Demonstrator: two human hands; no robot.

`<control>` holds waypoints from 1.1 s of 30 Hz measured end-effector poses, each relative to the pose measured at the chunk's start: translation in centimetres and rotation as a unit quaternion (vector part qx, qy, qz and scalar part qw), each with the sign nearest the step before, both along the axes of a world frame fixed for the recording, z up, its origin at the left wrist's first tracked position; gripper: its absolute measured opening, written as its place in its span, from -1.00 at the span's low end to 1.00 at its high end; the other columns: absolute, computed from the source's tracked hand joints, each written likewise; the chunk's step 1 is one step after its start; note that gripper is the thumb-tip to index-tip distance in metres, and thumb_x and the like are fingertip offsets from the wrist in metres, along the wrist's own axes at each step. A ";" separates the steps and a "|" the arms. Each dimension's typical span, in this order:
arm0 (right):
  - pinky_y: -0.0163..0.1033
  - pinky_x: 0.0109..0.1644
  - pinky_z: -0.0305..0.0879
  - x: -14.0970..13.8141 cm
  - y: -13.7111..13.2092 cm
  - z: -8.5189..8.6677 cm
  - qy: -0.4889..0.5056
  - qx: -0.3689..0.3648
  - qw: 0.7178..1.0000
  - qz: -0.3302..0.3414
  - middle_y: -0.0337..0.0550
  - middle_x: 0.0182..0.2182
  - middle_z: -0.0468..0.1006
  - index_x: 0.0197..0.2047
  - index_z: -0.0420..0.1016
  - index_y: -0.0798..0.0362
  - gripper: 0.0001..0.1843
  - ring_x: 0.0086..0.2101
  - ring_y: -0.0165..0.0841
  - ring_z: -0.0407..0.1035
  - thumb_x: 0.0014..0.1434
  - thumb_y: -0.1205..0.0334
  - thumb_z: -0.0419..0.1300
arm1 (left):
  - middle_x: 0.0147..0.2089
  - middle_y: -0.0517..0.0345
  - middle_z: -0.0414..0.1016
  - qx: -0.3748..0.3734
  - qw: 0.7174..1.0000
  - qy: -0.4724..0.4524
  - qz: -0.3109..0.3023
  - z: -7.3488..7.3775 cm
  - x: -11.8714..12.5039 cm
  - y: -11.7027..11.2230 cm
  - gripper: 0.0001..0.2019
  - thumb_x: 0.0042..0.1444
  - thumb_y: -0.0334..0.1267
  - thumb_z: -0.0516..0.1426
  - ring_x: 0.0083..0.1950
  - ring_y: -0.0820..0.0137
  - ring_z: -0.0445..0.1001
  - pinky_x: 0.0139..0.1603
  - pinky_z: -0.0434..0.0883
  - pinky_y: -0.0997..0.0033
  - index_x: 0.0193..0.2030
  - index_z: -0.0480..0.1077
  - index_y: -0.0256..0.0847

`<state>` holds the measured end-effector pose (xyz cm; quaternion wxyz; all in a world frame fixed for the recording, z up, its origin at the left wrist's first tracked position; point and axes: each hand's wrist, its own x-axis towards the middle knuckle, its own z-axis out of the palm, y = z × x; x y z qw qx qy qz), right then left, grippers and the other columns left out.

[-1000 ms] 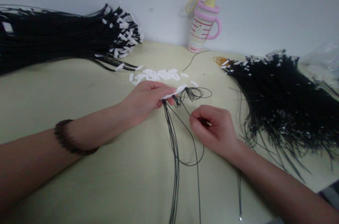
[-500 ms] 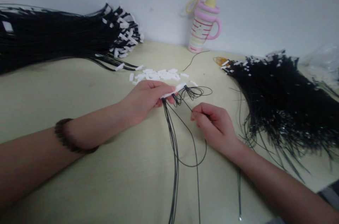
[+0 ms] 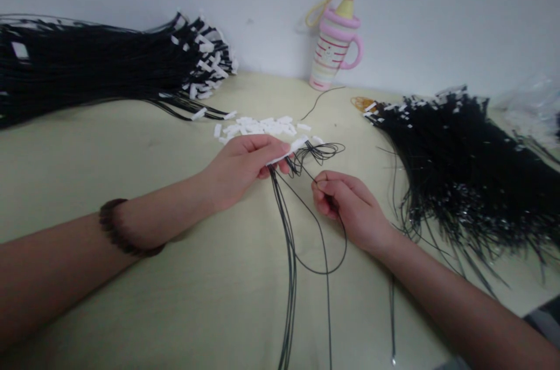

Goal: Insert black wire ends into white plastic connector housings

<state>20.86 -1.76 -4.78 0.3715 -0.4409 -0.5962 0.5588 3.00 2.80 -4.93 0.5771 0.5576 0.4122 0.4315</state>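
You held the white strip (image 3: 300, 143) above the middle of the table (image 3: 175, 300), just in front of the white pieces (image 3: 266, 126), and its black wires (image 3: 290, 259) hung toward you, probably so that they did not tangle. The coil (image 3: 326, 151) lay out at the strip's far end, which seemed to keep it apart from these wires. One bundle (image 3: 109, 60) lay at the left and another bundle (image 3: 468, 166) at the right, perhaps to leave space for your hands. Your left hand (image 3: 245, 163) was closed around the strip, thumb on top and fingers underneath. Your right hand (image 3: 352, 206) had thumb and index finger brought together in a pinch on one thin wire (image 3: 310, 174), with a loop (image 3: 346, 238) below; whether the other, curled fingers also touched wire, I could not tell.
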 end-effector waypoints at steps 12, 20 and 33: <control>-0.39 -0.44 0.08 -0.1 -1.2 -0.6 -0.219 0.329 0.914 -0.086 -0.27 -0.58 0.30 -0.48 0.35 0.13 -0.80 -0.52 -0.50 0.17 0.16 0.34 0.02 | -0.53 0.26 0.46 0.113 0.976 0.187 -0.008 0.6 1.4 -3.3 -0.79 0.09 -0.19 0.08 -0.48 0.50 0.36 -0.41 0.26 0.55 -0.50 0.41 -0.18; -0.38 -0.41 0.09 -0.4 -1.1 -0.6 -0.235 0.324 0.914 -0.062 -0.24 -0.54 0.31 -0.43 0.36 0.13 -0.80 -0.48 -0.47 0.19 0.18 0.36 -0.03 | -0.56 0.25 0.43 0.111 0.974 0.198 -0.023 0.5 1.3 -3.0 -0.82 0.07 -0.21 0.09 -0.50 0.49 0.35 -0.46 0.25 0.55 -0.49 0.41 -0.19; -0.38 -0.43 0.10 0.1 -0.6 -0.5 -0.218 0.296 0.929 -0.045 -0.24 -0.53 0.40 -0.36 0.46 0.13 -0.78 -0.51 -0.51 0.19 0.20 0.31 0.01 | -0.52 0.24 0.45 0.077 0.984 0.154 -0.046 0.3 1.2 -2.3 -0.80 0.07 -0.16 0.11 -0.50 0.52 0.31 -0.47 0.21 0.56 -0.45 0.47 -0.19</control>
